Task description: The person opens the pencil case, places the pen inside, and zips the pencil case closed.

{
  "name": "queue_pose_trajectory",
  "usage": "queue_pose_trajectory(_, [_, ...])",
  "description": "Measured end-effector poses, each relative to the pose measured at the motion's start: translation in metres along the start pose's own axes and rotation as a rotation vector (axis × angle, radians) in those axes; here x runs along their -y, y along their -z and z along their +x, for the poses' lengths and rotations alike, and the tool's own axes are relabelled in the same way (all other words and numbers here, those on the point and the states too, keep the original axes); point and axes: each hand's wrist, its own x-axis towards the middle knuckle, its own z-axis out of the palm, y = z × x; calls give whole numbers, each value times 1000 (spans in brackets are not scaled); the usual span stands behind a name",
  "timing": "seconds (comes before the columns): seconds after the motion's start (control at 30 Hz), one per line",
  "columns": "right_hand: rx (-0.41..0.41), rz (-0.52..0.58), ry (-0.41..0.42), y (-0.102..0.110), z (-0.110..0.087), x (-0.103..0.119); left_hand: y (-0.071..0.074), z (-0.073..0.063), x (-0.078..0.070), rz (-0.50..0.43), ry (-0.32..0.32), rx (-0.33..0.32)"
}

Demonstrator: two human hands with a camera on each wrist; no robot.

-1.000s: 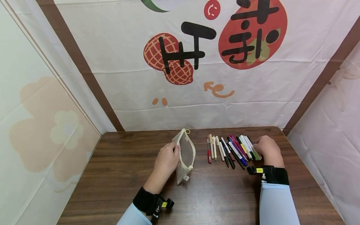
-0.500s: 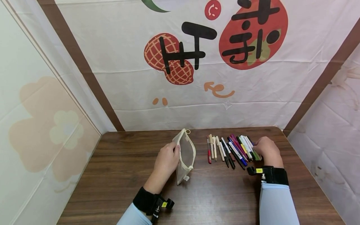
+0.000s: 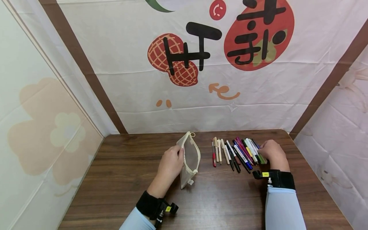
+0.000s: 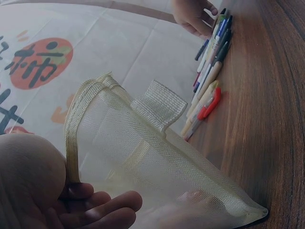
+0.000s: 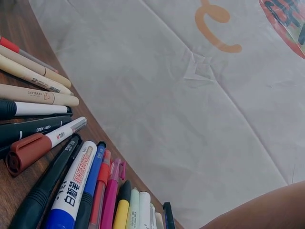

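A cream mesh zip pouch (image 3: 190, 159) stands on its edge at the middle of the table, its zipped mouth spread open. My left hand (image 3: 171, 162) grips the near-left rim of the pouch; in the left wrist view the thumb and curled fingers hold the mesh edge. To the right lies a row of several pens and markers (image 3: 236, 153). At the row's right end is my right hand (image 3: 273, 154), its curled fingers at a green-ended pen (image 3: 262, 159). The fingertips are mostly hidden in the head view, so a grip there is unclear.
The brown wooden table (image 3: 120, 179) meets a printed white cloth backdrop (image 3: 149, 118) along its far edge. A red pen (image 3: 214, 156) lies at the row's left end. In the right wrist view a whiteboard marker (image 5: 74, 186) lies among the others.
My right hand has barely shifted at the right end of the row, and slightly more of a dark blue pen shows beside it. My left hand and the pouch stay in place.
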Motion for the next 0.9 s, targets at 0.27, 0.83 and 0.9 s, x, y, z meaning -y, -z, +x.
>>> queue_pose_trajectory(0.27, [-41, 3, -5, 3, -4, 2, 0, 0, 0, -2, -13, -4])
queue_pose_trajectory(0.83, [-146, 106, 66, 9, -9, 10, 0, 0, 0, 8, -28, -14])
queue_pose_trajectory(0.9, [-164, 136, 71, 11, -11, 15, 0, 0, 1, 6, -25, -9])
